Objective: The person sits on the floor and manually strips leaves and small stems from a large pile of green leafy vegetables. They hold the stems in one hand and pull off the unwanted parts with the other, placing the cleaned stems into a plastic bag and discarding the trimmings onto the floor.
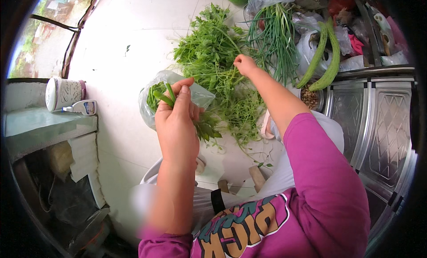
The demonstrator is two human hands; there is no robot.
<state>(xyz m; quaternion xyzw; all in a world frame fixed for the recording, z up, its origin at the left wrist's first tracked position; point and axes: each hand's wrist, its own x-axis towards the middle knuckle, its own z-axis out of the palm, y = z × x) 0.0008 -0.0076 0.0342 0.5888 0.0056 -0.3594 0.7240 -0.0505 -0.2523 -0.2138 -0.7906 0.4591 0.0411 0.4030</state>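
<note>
My left hand (176, 111) is closed around a bunch of green stems; two cut stem ends poke up by the thumb and leaves (208, 126) hang out below. Behind it on the floor lies a clear plastic bag (146, 112) with greens inside. My right hand (245, 64) is over the right side of a large heap of leafy vines with tendrils (206, 51), its fingertips curled together. Whether it pinches a vine cannot be told. Thinner, stringy vine pieces (243, 114) lie nearer to me, below the heap.
Right of the heap lie green onions (275, 37), two long ridged gourds (318, 57) and a bowl of small brown pieces (308, 97), beside metal cabinet doors (388, 131). At left, a ledge (50, 124) bears a tub (65, 93) and a spray bottle (85, 107).
</note>
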